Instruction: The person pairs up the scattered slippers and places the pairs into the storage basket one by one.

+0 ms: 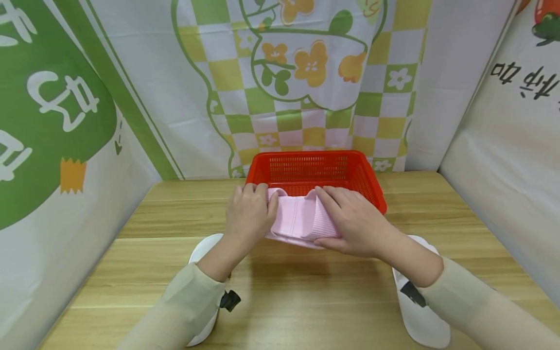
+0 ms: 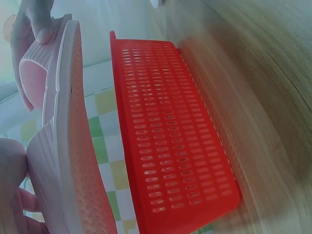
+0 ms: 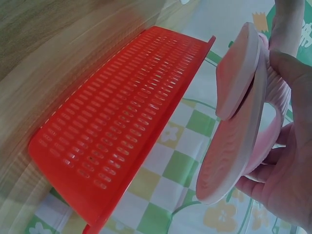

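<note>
Pink slippers: a pair (image 1: 292, 218), held together in the air by both hands, just above the near side of the basket; the wrist views show a gap between them and its rim.
Soles: turned toward the basket – in the right wrist view one overlaps the other, and the left wrist view shows a patterned tread.
Straps: ribbed, one toward each hand, with a smooth pink stretch between.
Left hand: (image 1: 249, 211) fingers curled round the left end of the slippers, gripping them.
Right hand: (image 1: 356, 218) fingers over the top of the right end, thumb underneath – a firm hold on the same pair.
Red basket: (image 1: 306, 154) slotted walls, on the far part of the wooden surface (image 1: 315, 301).
White objects: one rounded piece (image 1: 205, 248) beneath the left forearm, another (image 1: 424, 316) beneath the right, both partly hidden.
Sleeves: pale, with a dark tab (image 1: 229, 301) at the left cuff.
Backdrop: green-and-yellow checked cloth (image 1: 297, 119) with orange flowers behind the basket.
</note>
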Demonstrator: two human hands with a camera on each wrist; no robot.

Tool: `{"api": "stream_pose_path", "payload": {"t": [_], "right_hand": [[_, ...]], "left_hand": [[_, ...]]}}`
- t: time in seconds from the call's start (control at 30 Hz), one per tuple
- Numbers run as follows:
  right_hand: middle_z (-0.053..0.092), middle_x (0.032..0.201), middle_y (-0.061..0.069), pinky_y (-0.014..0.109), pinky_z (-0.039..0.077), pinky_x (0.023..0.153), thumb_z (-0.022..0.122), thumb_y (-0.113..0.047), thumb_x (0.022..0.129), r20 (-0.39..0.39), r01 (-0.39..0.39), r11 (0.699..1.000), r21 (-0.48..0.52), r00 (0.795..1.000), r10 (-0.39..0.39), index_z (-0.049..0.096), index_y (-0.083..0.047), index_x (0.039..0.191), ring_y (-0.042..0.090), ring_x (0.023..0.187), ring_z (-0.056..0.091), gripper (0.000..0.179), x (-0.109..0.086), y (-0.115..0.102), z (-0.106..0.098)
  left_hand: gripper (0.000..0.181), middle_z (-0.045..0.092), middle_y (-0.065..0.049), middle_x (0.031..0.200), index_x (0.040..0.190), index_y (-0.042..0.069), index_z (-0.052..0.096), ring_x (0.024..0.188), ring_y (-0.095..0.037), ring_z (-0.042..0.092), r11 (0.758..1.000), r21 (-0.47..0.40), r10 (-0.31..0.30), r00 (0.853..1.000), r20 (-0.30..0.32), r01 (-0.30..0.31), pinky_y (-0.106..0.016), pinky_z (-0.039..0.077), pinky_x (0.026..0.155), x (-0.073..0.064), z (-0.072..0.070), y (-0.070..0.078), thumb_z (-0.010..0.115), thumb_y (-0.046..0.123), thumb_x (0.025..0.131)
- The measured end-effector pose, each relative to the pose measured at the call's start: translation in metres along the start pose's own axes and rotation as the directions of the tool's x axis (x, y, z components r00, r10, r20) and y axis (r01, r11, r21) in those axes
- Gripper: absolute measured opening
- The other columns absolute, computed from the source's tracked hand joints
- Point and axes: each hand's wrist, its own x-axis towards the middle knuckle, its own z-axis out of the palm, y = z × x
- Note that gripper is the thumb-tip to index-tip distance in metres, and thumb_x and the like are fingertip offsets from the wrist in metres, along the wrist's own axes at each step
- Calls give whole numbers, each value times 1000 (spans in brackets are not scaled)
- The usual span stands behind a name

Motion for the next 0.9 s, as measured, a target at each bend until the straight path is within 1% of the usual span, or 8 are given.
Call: {"api": "stream_pose_path", "payload": {"t": [0.2, 0.37, 0.53, 0.73, 0.9], "right_hand": [[44, 122, 15, 42, 32, 94, 60, -52, 73, 3, 13, 1000, -20, 1000, -13, 37, 3, 128, 29, 110, 42, 81, 2, 1, 0], [42, 125, 17, 43, 29, 97, 57, -50, 75, 9, 21, 998, -65, 1000, -21, 36, 3, 130, 32, 115, 38, 78, 3, 1, 1], [44, 120, 16, 42, 31, 95, 55, -47, 77, -16, 37, 998, -44, 999, -37, 39, 2, 127, 31, 111, 41, 72, 5, 1, 4], [45, 117, 15, 42, 32, 94, 56, -46, 76, -28, 51, 998, -34, 998, -52, 40, 3, 125, 31, 107, 43, 71, 5, 1, 6], [45, 118, 16, 43, 33, 93, 57, -46, 75, -41, 64, 997, -40, 997, -66, 39, 4, 126, 31, 108, 43, 73, 6, 1, 7]], "left_hand": [[36, 49, -11, 64, 70, 5, 52, 61, -25, 39, 1000, 7, -24, 999, 27, 24, -32, 33, 55, 1, -1, 1, 41, 34, 88], [37, 48, -10, 62, 66, 6, 50, 59, -26, 40, 1000, 12, -27, 999, 28, 27, -33, 33, 53, 2, -2, 2, 40, 34, 88], [36, 47, -10, 61, 66, 6, 50, 59, -25, 41, 1000, 7, -25, 999, 30, 25, -32, 33, 54, 2, -2, 2, 40, 33, 88], [36, 45, -8, 60, 69, 6, 51, 59, -21, 38, 999, 9, -34, 997, 66, 33, -31, 31, 55, 1, -1, 2, 41, 34, 88], [37, 49, -11, 64, 69, 5, 52, 60, -26, 42, 999, 15, -30, 998, 47, 29, -34, 35, 56, 2, -1, 3, 41, 35, 88]]}}
